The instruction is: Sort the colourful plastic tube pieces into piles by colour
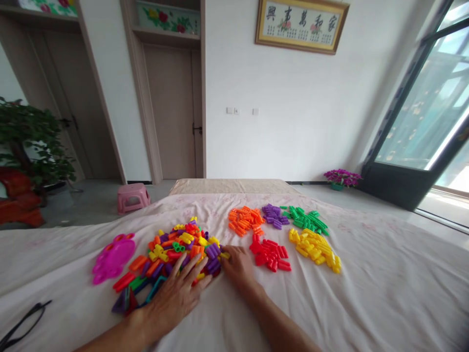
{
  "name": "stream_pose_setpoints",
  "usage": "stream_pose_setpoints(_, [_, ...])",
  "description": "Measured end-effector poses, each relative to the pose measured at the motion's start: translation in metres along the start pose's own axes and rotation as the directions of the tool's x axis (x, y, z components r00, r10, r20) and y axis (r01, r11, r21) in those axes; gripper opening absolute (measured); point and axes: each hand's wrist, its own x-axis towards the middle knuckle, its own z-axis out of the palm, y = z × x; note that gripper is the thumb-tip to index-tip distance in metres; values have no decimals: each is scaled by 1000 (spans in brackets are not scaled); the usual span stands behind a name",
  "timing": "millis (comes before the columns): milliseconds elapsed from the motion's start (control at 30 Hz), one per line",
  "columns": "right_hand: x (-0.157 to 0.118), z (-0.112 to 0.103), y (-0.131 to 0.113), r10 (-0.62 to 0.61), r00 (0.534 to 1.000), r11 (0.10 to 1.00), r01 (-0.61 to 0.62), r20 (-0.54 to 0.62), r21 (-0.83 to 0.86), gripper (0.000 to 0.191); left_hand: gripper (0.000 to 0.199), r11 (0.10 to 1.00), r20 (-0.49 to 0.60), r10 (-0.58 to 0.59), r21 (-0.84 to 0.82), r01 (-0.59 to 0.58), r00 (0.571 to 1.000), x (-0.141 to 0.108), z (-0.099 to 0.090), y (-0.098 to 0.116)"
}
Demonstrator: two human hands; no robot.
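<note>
A heap of mixed plastic pieces (172, 244) in red, orange, yellow, green and purple lies on the cloth-covered table. My left hand (180, 288) rests on the heap's near side, fingers spread, holding nothing. At the heap's right edge, my right hand (236, 264) has its fingers curled at a small yellow piece (224, 255); its grip is partly hidden. Right of it are single-colour piles: red (270, 253), orange (245, 220), purple (274, 216), green (307, 220) and yellow (317, 248).
A magenta plastic piece (114, 258) lies left of the heap. Black-framed glasses (25, 322) are at the table's near left. Beyond the pale tablecloth (366, 293) stands a pink stool (134, 196), with a potted purple flower (342, 178) on the floor at right.
</note>
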Motion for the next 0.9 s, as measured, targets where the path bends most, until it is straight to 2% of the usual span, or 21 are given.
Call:
stream_pose_setpoints(167, [-8, 0, -2, 11, 999, 989, -18, -47, -149, 27, 42, 997, -23, -44, -58, 43, 999, 19, 3, -15])
stream_pose_setpoints(267, [-12, 0, -1, 35, 997, 971, -50, -67, -232, 25, 37, 984, -37, -139, -120, 134, 990, 26, -2, -17])
stream_pose_setpoints(367, [-13, 2, 2, 64, 995, 957, -84, -82, -279, 26, 36, 948, -76, -288, -166, 273, 954, 22, -8, -17])
stream_pose_setpoints(467, [-13, 2, 3, 89, 994, 948, -106, -68, -301, 32, 34, 886, -107, -439, -217, 410, 892, 14, -14, -14])
stream_pose_setpoints(533, [-13, 1, 2, 86, 996, 947, -93, -37, -307, 36, 34, 858, -118, -483, -263, 442, 868, 10, -19, -8])
stream_pose_setpoints(667, [-14, -4, 3, 56, 998, 955, -44, 31, -293, 40, 33, 823, -107, -525, -313, 473, 844, 8, -27, 0])
stream_pose_setpoints(733, [-15, -6, 7, 46, 998, 970, -37, 35, -240, 41, 32, 783, -82, -583, -323, 532, 808, 6, -31, -7])
stream_pose_setpoints(800, [-15, -6, 13, 32, 1000, 989, -31, -1, -143, 42, 32, 729, -63, -649, -334, 597, 758, 0, -36, -24])
stream_pose_setpoints(900, [-15, -4, 19, 55, 993, 998, -56, -102, -6, 46, 35, 625, -100, -767, -343, 701, 634, -22, -37, -58])
